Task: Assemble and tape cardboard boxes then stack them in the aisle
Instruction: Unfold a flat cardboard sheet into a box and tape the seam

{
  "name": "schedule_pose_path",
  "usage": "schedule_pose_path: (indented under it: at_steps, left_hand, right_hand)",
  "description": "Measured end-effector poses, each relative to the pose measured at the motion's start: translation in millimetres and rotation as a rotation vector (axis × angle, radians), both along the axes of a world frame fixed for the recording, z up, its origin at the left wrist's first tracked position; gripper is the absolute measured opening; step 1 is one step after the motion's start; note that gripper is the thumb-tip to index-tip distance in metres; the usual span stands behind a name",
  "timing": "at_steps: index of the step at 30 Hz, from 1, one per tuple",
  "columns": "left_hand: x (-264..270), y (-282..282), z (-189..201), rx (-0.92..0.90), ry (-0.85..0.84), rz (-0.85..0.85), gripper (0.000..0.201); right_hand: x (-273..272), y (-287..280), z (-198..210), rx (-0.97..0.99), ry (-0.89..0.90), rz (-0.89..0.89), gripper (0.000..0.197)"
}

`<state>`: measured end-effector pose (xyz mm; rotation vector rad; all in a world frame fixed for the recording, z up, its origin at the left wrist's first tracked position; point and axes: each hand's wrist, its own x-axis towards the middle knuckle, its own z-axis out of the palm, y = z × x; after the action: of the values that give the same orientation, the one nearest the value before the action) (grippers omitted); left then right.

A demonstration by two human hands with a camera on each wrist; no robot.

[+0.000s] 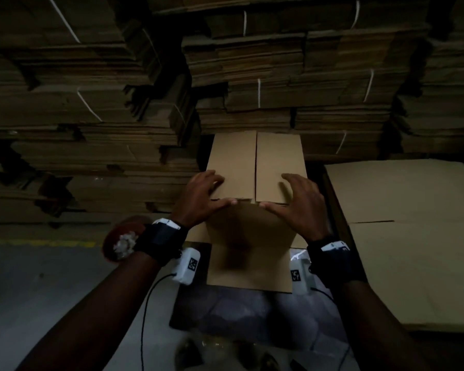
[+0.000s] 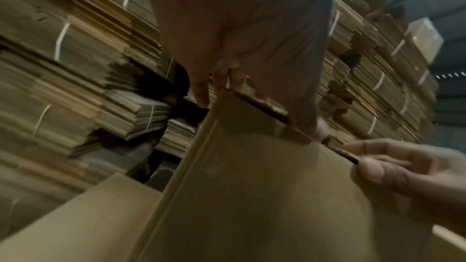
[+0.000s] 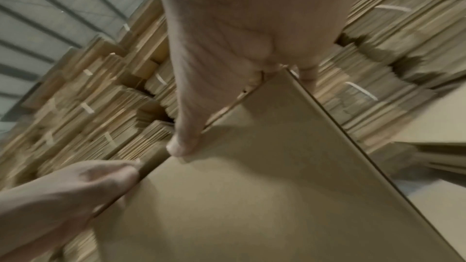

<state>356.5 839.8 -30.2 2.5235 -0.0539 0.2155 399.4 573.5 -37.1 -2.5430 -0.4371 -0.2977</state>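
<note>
Both forearms reach over the box [image 1: 252, 231] from the near side. From the head camera, left hand [image 1: 201, 199] and right hand [image 1: 298, 204] spread flat, fingers apart, pressing the far flaps [image 1: 255, 167], seam running near-to-far between them. Wrist cameras show thumbs hooking the near edge.

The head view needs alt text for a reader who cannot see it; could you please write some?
Two bare hands, left hand and right hand, press the closed flaps of a cardboard box, thumbs along its near edge. Bundled stacks of flat cardboard rise behind; flat cardboard sheets lie to the right.
</note>
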Motion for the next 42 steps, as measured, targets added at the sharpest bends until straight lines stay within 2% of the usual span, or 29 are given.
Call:
schedule_pose_path:
  at_steps: [4, 7, 9, 11, 13, 15, 16, 17, 19, 21, 22, 24, 27, 28, 30, 33, 36, 39, 42]
  left_hand:
    - [-6.9, 2.1, 6.1, -0.233, -0.107, 0.009, 0.062]
    - [-14.5, 6.5, 1.7, -0.38, -0.149, 0.066, 0.061]
    - [-18.6, 8.2, -2.7, -0.458, -0.229, 0.177, 0.056]
    - [-21.8, 9.8, -7.5, -0.521, -0.317, 0.362, 0.054]
    - [-24.5, 12.4, -8.6, -0.599, -0.437, 0.493, 0.059]
    - [-23.4, 21.3, -13.8, -0.605, -0.577, 0.554, 0.068]
    - [-21.8, 27.8, -17.0, -0.551, -0.63, 0.58, 0.069]
    - [-20.1, 35.7, -21.3, -0.438, -0.657, 0.612, 0.067]
    - [-18.7, 47.1, -25.5, -0.105, -0.584, 0.663, 0.051]
    - [-14.7, 51.0, -28.3, 0.127, -0.422, 0.63, 0.034]
    - [-12.6, 49.0, -26.5, 0.153, -0.324, 0.587, 0.035]
    - [-6.6, 41.4, -24.9, 0.049, -0.108, 0.466, 0.056]
    - [1.0, 30.6, -30.6, -0.3, 0.224, 0.317, 0.104]
    - [1.9, 28.0, -33.6, -0.371, 0.29, 0.286, 0.115]
    - [1.9, 24.3, -37.0, -0.446, 0.302, 0.249, 0.124]
    - [2.5, 26.7, -37.2, -0.45, 0.276, 0.267, 0.12]
    - [5.8, 32.7, -31.4, -0.365, 0.272, 0.324, 0.102]
    - [12.2, 38.7, -20.0, -0.332, 0.194, 0.441, 0.082]
    - [24.2, 44.0, -14.3, -0.418, 0.105, 0.507, 0.076]
  right_hand:
    - [-3.1, -0.2, -2.8, 0.232, -0.043, -0.029, 0.086]
    - [-8.8, -4.4, 5.8, 0.476, -0.066, -0.133, 0.076]
    - [-10.6, -6.9, 12.4, 0.603, -0.187, -0.284, 0.068]
    - [-8.9, -13.2, 16.6, 0.693, -0.302, -0.467, 0.06]
    - [-4.0, -23.2, 16.3, 0.641, -0.421, -0.604, 0.06]
    - [1.8, -35.9, 13.9, 0.303, -0.43, -0.746, 0.069]
    - [3.3, -40.1, 14.9, 0.097, -0.36, -0.79, 0.068]
    - [7.1, -43.9, 13.3, -0.061, -0.265, -0.771, 0.063]
    - [17.3, -48.2, 12.0, -0.206, -0.088, -0.585, 0.05]
    - [29.4, -47.5, 15.1, -0.176, 0.073, -0.378, 0.046]
    - [35.6, -43.3, 20.5, -0.121, 0.157, -0.314, 0.047]
    - [47.1, -32.0, 32.0, -0.044, 0.326, -0.263, 0.055]
    - [61.1, -17.8, 34.1, -0.011, 0.506, -0.222, 0.061]
    - [64.4, -14.9, 32.9, 0.014, 0.535, -0.219, 0.061]
    - [69.2, -13.2, 28.0, 0.071, 0.553, -0.199, 0.058]
    - [66.0, -15.4, 24.7, 0.107, 0.558, -0.184, 0.056]
    - [53.3, -21.4, 23.5, 0.086, 0.531, -0.187, 0.054]
    - [40.7, -33.2, 21.4, 0.035, 0.478, -0.182, 0.051]
    - [35.0, -49.8, 11.2, -0.088, 0.392, -0.08, 0.059]
